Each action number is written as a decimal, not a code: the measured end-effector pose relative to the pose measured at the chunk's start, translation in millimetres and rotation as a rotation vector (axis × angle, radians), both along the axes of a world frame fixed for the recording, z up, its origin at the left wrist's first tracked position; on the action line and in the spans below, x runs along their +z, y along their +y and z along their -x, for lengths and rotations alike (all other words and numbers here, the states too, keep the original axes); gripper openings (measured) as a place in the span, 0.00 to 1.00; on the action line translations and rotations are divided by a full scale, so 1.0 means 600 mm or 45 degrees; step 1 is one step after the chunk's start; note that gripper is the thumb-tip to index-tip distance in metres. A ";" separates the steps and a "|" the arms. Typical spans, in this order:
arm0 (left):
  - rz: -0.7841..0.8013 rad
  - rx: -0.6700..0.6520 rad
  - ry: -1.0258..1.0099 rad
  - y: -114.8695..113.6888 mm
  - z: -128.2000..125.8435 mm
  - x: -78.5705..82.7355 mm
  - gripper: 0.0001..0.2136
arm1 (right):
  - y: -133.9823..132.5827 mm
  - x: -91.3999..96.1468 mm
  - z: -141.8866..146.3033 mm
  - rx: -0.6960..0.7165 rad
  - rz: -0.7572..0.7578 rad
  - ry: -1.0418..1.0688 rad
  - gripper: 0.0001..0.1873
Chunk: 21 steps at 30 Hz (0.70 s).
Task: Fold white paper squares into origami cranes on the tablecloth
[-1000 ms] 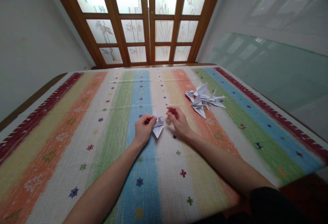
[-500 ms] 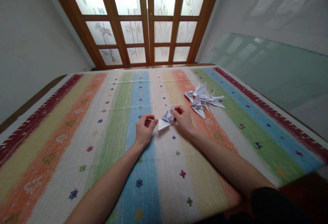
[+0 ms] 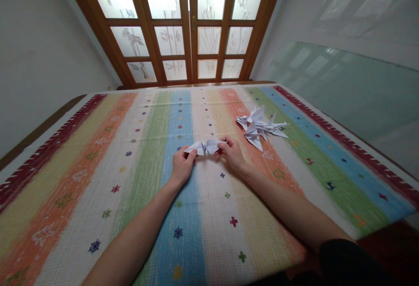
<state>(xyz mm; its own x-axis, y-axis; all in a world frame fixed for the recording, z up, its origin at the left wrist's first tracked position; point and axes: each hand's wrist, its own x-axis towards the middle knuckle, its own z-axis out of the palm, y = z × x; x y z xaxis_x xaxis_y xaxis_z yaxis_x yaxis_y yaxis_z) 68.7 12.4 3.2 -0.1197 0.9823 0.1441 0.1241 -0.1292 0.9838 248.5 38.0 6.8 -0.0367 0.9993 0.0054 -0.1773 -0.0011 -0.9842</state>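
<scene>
A white origami crane [image 3: 203, 147] is stretched between my two hands above the middle of the striped tablecloth [image 3: 212, 198], its wings spread left and right. My left hand [image 3: 183, 163] pinches the left wing between thumb and fingers. On the other side, my right hand [image 3: 231, 151] grips the right wing tip the same way. The crane's narrow centre part points down toward me between the wings. Several finished-looking white paper cranes [image 3: 257, 124] lie in a heap on the cloth, beyond and to the right of my right hand.
The tablecloth covers a long table with a brown edge [image 3: 73, 102]. Wooden doors with frosted glass panes [image 3: 190, 37] stand beyond its far end. A pale green glass panel [image 3: 343, 85] leans along the right wall; a white wall [image 3: 42, 37] is on the left.
My left hand has taken hold of the crane's left wing. The crane has turned and now spreads out sideways between both hands; the heap of cranes has stayed put.
</scene>
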 end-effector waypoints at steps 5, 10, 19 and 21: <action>0.097 -0.044 -0.313 0.006 0.007 0.006 0.09 | 0.000 -0.001 -0.002 0.180 0.103 0.130 0.17; 0.205 -0.136 -0.674 0.013 0.014 0.010 0.10 | 0.008 -0.008 -0.014 0.340 0.210 0.207 0.22; 0.312 -0.137 -0.928 0.018 0.023 0.013 0.12 | 0.018 -0.006 -0.034 0.375 0.214 0.231 0.16; 0.316 -0.142 -0.930 0.018 0.024 0.012 0.12 | 0.019 -0.006 -0.037 0.356 0.180 0.201 0.15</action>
